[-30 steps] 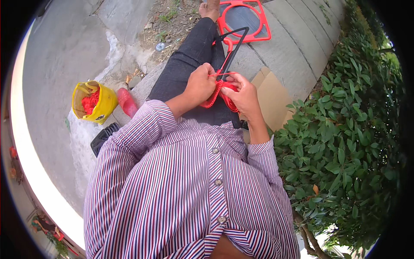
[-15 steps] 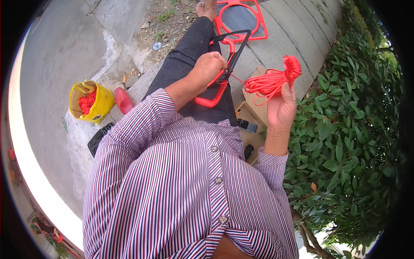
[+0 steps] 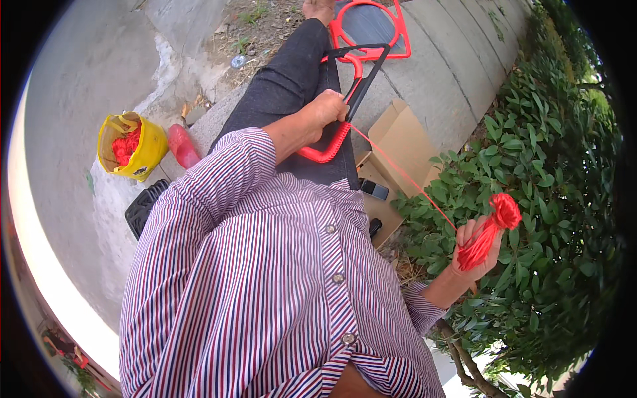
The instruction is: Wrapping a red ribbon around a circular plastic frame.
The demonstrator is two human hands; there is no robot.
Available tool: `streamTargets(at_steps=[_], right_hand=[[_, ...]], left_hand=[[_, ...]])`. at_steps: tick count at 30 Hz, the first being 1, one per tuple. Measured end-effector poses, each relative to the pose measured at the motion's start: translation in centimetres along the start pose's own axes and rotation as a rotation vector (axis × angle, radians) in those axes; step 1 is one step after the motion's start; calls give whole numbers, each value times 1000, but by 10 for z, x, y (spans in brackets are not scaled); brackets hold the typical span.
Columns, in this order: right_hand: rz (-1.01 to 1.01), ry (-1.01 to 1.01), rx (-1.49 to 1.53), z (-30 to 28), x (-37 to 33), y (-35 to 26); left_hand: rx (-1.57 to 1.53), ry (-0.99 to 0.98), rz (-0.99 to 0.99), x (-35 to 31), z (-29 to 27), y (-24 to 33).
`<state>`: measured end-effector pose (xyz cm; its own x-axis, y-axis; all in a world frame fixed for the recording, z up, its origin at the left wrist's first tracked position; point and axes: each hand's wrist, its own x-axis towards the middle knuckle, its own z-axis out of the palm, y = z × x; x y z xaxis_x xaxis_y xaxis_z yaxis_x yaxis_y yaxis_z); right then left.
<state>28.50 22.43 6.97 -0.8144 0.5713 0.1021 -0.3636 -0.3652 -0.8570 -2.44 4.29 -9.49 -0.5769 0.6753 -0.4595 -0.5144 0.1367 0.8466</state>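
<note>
My left hand is closed on a black frame with rounded corners that rests across my lap. Red cord is wound tightly along part of this frame, with a thick wrapped stretch at its near corner. Out to the right, my right hand grips a bundle of red cord, its looped end sticking out past the fingers. A single taut strand runs from the bundle to the frame beside my left hand. The left fingertips are partly hidden.
A yellow bucket holding red cord stands at left, beside a red shoe-like item and a black ridged object. An open cardboard box with a phone lies right of my lap. Ahead is another red frame; bushes border the right.
My right hand has swung right and toward me with the cord bundle, into the bushes' side. The strand between bundle and frame has grown longer and straight. My left hand stays at the frame.
</note>
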Motion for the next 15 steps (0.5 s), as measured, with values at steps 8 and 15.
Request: streamTargets(at_steps=[8,15], right_hand=[[367,-60,536,5,17,116],[608,-366,259,37,58,169]], left_hand=[[804,-73,787,-79,32,23],[-490,-308,182,-98,32,60]])
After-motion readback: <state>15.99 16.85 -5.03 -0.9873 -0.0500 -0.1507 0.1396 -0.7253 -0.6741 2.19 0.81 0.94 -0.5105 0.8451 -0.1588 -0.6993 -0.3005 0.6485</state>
